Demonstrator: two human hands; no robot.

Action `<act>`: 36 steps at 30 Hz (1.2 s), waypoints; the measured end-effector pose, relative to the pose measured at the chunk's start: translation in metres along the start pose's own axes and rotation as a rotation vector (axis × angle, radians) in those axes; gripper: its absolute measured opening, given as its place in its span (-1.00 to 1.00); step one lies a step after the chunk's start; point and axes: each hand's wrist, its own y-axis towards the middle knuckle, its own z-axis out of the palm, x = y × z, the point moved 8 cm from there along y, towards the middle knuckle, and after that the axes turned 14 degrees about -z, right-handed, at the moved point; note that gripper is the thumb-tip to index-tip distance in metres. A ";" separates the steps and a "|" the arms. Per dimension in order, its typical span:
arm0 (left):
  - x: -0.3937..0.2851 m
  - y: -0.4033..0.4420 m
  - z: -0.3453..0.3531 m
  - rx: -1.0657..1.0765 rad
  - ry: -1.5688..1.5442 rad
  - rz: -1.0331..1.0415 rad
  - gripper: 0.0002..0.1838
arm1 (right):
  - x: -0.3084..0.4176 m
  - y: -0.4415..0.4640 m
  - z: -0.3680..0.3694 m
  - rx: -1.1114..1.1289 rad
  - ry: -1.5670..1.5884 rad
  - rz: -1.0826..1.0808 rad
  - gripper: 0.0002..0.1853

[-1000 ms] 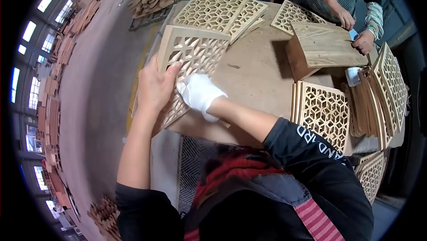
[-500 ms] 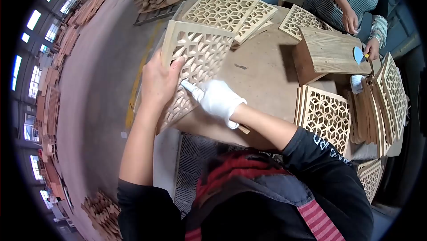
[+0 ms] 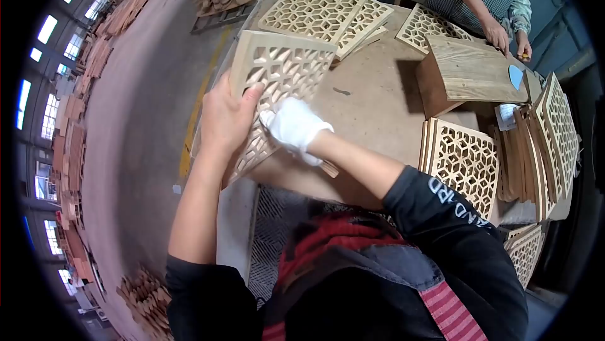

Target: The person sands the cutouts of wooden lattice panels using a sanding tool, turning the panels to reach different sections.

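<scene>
the worker's bare left hand [image 3: 227,114] grips a pale lattice panel [image 3: 283,79] by its left edge, thumb laid over the upper face and the other fingers mostly hidden behind. the panel is held tilted above the left end of the table [image 3: 372,114]; whether its lower edge touches the tabletop, i cannot tell. the right hand [image 3: 293,124], in a white glove, is closed around a slim wooden stick [image 3: 329,169], whose end juts out beneath the wrist; the front of the glove lies against the panel's cut-out face, its fingertips too blurred to read. beyond, further lattice sheets [image 3: 313,10] overlap at the table's far side. to the right stands a wooden box [image 3: 472,67], with a light blue blade [image 3: 515,76] at the right end of its top. one co-worker's hand [image 3: 496,34] is at the box's far edge; the other hand [image 3: 524,44] is beside it. nearer, a stack of lattice boards [image 3: 463,164] sits beside more pieces set on edge [image 3: 554,146].
</scene>
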 end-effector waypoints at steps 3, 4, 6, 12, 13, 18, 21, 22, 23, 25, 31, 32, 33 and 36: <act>0.001 -0.002 0.000 0.017 -0.017 0.014 -0.58 | -0.007 -0.006 0.004 0.052 0.054 0.091 -0.52; 0.004 -0.001 -0.002 -0.001 0.004 -0.006 -0.59 | -0.016 -0.007 0.006 0.074 0.001 0.064 -0.50; 0.003 0.001 -0.006 -0.023 -0.004 -0.012 -0.62 | -0.001 -0.022 -0.013 0.148 0.006 0.176 -0.47; -0.010 -0.005 0.005 -0.004 -0.013 0.073 -0.66 | -0.007 0.003 0.001 0.019 0.029 0.006 -0.66; -0.005 -0.001 0.005 0.003 0.007 0.006 -0.65 | -0.004 0.000 -0.001 -0.026 0.065 -0.011 -0.67; 0.025 0.014 -0.013 -0.055 -0.008 -0.094 -0.62 | -0.037 -0.062 0.010 0.227 0.099 0.245 -0.61; 0.030 0.015 -0.018 -0.073 -0.010 -0.127 -0.60 | -0.075 -0.095 0.014 0.162 0.300 0.499 -0.60; 0.030 0.015 -0.017 -0.071 -0.001 -0.117 -0.60 | -0.072 -0.092 0.012 0.154 0.324 0.469 -0.59; 0.030 0.013 -0.015 -0.064 0.010 -0.109 -0.60 | -0.066 -0.088 0.009 0.145 0.350 0.444 -0.59; 0.025 0.013 -0.011 -0.047 0.008 -0.074 -0.59 | -0.045 -0.076 -0.001 0.130 0.338 0.394 -0.58; 0.014 0.009 -0.007 -0.028 0.010 -0.104 -0.62 | -0.022 -0.036 -0.001 0.100 0.032 0.069 -0.53; 0.015 0.008 -0.006 -0.031 0.010 -0.073 -0.64 | -0.031 -0.030 0.007 0.065 -0.038 0.035 -0.53; 0.015 0.008 -0.005 -0.035 0.010 -0.043 -0.65 | -0.026 -0.025 0.005 0.031 -0.107 0.000 -0.52; 0.008 0.001 0.004 0.001 -0.023 -0.011 -0.67 | -0.029 -0.008 0.015 0.017 -0.062 0.019 -0.51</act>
